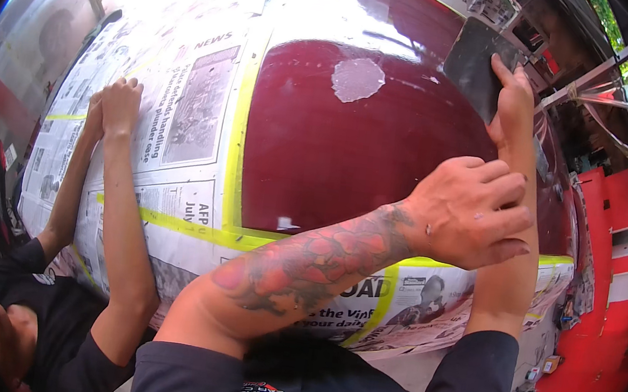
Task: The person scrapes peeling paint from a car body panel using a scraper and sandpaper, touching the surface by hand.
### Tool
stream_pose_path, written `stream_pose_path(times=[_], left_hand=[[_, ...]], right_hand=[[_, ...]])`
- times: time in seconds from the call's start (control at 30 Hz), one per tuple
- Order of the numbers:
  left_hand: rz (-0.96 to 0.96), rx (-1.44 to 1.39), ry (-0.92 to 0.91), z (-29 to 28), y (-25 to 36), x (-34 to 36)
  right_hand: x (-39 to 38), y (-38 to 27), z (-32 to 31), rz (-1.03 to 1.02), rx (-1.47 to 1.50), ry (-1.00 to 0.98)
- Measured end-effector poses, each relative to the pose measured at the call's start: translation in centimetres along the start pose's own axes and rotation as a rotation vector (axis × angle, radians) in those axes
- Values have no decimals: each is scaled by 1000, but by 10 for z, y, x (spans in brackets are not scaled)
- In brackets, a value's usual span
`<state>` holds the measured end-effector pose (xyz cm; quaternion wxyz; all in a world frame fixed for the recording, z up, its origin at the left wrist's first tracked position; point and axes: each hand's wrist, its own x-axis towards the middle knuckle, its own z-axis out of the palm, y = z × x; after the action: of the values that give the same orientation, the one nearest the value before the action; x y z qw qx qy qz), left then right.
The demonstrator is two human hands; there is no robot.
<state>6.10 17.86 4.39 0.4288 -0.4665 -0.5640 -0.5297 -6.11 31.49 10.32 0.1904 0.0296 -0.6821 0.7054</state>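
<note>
Right hand (513, 95) pinching grey sanding sheet (475, 63) flat on maroon panel (334, 152); left hand (474, 214) curled, empty (resting on panel). Risk: sheet drifting off, scuffing yellow tape (241, 126), tearing newspaper (185, 104).

dark red panel (350, 154), pale grey filler patch (357, 78), yellow masking tape (240, 133), black-and-white newspaper (185, 104), dark grey sanding sheet (475, 63)

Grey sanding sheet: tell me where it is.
In the head view, upper right, the grey sanding sheet lies on the maroon panel, pressed under the right hand.
</note>
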Motion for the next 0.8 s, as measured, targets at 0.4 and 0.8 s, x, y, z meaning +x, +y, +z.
stream_pose_path(times=[0.4,0.8], left_hand=[[-233,411,-35,-14,-25,15],[-940,-76,480,-76,-72,18]], right_hand=[[-19,24,-24,-103,200,-110],[-77,27,38,-962,-524,-345]])
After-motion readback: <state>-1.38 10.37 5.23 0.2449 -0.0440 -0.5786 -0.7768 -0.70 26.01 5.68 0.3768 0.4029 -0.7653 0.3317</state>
